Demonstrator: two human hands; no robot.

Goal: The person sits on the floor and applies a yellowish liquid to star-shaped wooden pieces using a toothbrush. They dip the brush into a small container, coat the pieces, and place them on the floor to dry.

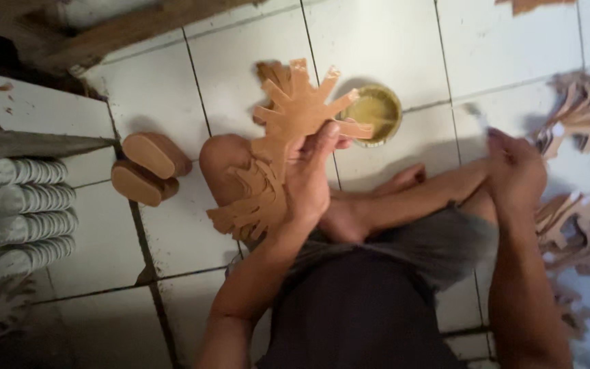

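At the far left, rows of pale ridged soles (25, 215) lie stacked beside the white tiled floor (172, 225). Next come two tan wooden foot forms (148, 167), one leaning on the other. Further right, a pile of brown cut-out pieces (250, 201) rests on the person's bent knee. The left hand (308, 178) is closed around one spiky brown cut-out (298, 109), holding it up just beside a round tin of yellowish paste (375, 113) that sits on the floor. The right hand (517, 171) is curled shut on a small brush (478, 117), blurred. More brown cut-outs (582, 109) lie scattered at the right.
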